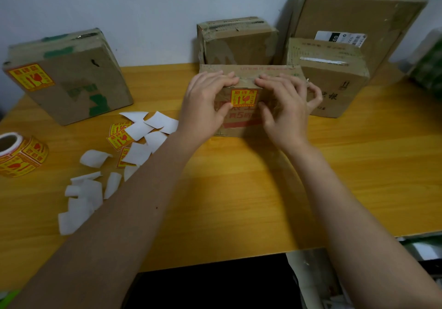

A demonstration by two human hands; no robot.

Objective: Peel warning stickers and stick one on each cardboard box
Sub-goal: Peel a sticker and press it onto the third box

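Both forearms reach in from the near edge over the wooden table (239,201). Left hand (205,102) and right hand (284,107) clasp the middle cardboard box (241,126) from either side; fingers curl over its top edge and both thumbs press its front face. Box stands on edge at table centre, long axis left-right, front face toward the camera. Yellow-red warning sticker (244,98) lies on that face, upright, between the two thumbs. At far left a stickered box (71,78) leans back, its sticker at the upper left corner. Three more boxes stand against the wall behind. Sticker roll (21,155) lies on its side at the left edge. White backing scraps (141,141) and loose stickers are scattered between roll and hands.
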